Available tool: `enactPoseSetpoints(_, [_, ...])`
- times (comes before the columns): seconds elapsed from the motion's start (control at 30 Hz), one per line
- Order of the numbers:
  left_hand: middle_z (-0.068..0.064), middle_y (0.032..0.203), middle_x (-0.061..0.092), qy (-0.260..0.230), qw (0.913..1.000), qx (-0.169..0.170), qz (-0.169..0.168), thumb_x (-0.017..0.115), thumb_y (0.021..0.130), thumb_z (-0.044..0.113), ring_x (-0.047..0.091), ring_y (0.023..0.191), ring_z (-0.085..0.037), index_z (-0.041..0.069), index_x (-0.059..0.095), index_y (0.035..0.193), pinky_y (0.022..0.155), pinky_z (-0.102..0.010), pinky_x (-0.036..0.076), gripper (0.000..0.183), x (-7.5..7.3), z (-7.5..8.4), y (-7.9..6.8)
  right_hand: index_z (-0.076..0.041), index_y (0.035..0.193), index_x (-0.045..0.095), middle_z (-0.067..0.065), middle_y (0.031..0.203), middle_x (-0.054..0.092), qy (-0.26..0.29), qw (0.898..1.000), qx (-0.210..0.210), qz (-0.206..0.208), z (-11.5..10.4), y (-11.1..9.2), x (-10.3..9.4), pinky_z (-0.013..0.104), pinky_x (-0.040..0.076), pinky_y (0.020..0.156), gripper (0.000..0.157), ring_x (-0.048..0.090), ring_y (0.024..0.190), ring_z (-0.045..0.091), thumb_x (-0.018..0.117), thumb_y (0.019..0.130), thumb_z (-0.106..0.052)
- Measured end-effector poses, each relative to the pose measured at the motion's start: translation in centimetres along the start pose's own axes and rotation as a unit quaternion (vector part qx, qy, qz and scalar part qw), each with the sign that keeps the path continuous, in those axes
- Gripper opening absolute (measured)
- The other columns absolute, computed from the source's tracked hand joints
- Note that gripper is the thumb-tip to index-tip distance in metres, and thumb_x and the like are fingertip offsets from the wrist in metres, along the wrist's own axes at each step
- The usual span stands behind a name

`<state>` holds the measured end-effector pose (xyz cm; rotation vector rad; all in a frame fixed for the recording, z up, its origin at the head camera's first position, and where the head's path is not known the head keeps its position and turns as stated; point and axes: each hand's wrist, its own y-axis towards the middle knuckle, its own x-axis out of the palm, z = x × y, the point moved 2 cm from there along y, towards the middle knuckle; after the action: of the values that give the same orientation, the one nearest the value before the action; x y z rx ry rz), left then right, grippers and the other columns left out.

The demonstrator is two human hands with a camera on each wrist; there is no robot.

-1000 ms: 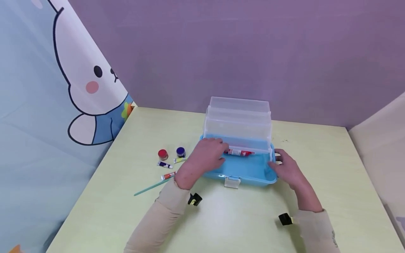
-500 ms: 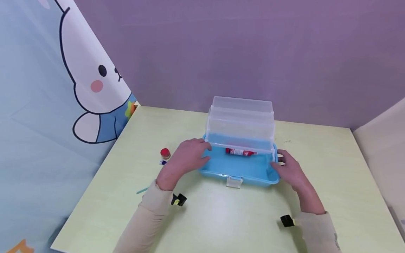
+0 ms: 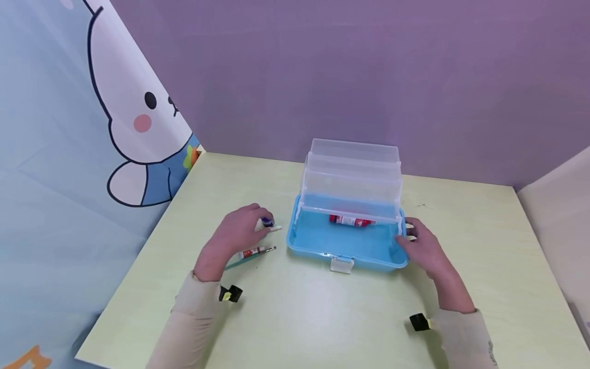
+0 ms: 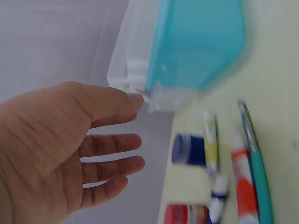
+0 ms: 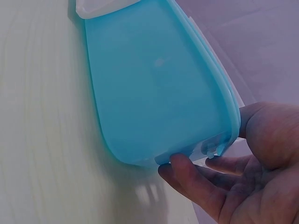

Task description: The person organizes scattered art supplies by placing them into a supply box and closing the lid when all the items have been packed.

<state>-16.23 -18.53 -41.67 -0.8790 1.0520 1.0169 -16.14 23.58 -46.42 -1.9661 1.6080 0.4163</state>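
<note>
My left hand (image 3: 237, 230) hovers over the paint things left of the box, fingers loosely bent and holding nothing in the left wrist view. By its fingertips are a purple-blue paint jar (image 3: 268, 222) and a yellow paint tube (image 4: 211, 140). An orange-red paint tube (image 3: 252, 252) and a teal paintbrush (image 3: 241, 262) lie below the hand. The head view hides the red jar (image 4: 186, 214) and the dark blue tube (image 4: 217, 200). My right hand (image 3: 421, 246) grips the right end of a light-blue plastic box (image 3: 309, 251), thumb over its rim. Inside lies a red-and-white tube (image 3: 352, 221).
The translucent lid (image 3: 352, 166) stands raised at the back of the box, near the purple backdrop (image 3: 350, 77). A clear latch (image 3: 342, 265) hangs at the front. Pale tabletop (image 3: 322, 318) extends in front, and a curtain with a cartoon figure (image 3: 138, 118) borders the left.
My left hand has moved left, from over the box to the paint jars and tubes. The red-and-white tube stays inside the box. My right hand keeps its grip on the box.
</note>
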Motion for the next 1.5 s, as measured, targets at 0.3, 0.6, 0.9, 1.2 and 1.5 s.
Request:
enactPoseSetpoints(0.3, [-0.004,0.105,0.060,-0.032,0.9979,-0.036,0.043,0.072,0.088,0.024,0.057,0.089,-0.021,0.012,0.068,0.114,0.079,-0.040,0.053,0.029,0.7,-5.3,-2.1,0.002,0.149,0.024,0.033,0.135,0.042,-0.003,1.000,0.008,-0.004,0.0,0.0,0.0,0.054,0.052,0.085,0.061,0.049,0.114,0.048,0.053,0.099,-0.019])
enactPoseSetpoints(0.6, [-0.006,0.110,0.063,-0.056,0.9959,-0.068,0.017,0.072,0.088,0.022,0.060,0.093,-0.025,0.012,0.067,0.117,0.080,-0.045,0.053,0.031,1.5,-7.6,-3.8,0.003,0.148,0.025,0.033,0.133,0.043,-0.001,1.000,-0.003,0.000,0.1,0.1,-0.1,0.054,0.052,0.084,0.059,0.049,0.113,0.048,0.052,0.099,-0.018])
enactPoseSetpoints(0.9, [-0.001,0.095,0.064,-0.069,0.9931,-0.093,-0.019,0.070,0.089,0.021,0.057,0.084,-0.020,0.015,0.068,0.120,0.073,-0.038,0.051,0.032,2.9,-8.8,-3.9,0.003,0.148,0.024,0.033,0.134,0.042,-0.003,1.000,0.003,-0.002,0.0,0.1,0.0,0.054,0.051,0.086,0.060,0.048,0.114,0.048,0.051,0.100,-0.019])
enactPoseSetpoints(1.2, [0.001,0.076,0.055,-0.069,0.9925,-0.092,-0.042,0.070,0.091,0.024,0.050,0.070,-0.018,0.020,0.067,0.126,0.061,-0.032,0.041,0.035,3.9,-9.6,-3.8,0.002,0.148,0.025,0.033,0.134,0.042,0.004,1.000,0.002,-0.002,0.1,0.0,0.1,0.054,0.051,0.086,0.059,0.048,0.114,0.048,0.051,0.100,-0.020])
enactPoseSetpoints(1.5, [0.007,0.077,0.059,-0.058,0.9950,-0.078,-0.021,0.079,0.083,0.030,0.051,0.072,-0.016,0.017,0.075,0.111,0.063,-0.031,0.044,0.031,4.2,-10.1,-3.7,0.002,0.148,0.025,0.033,0.134,0.042,-0.006,1.000,-0.002,-0.001,0.1,0.1,0.2,0.055,0.051,0.086,0.060,0.049,0.113,0.048,0.052,0.100,-0.020])
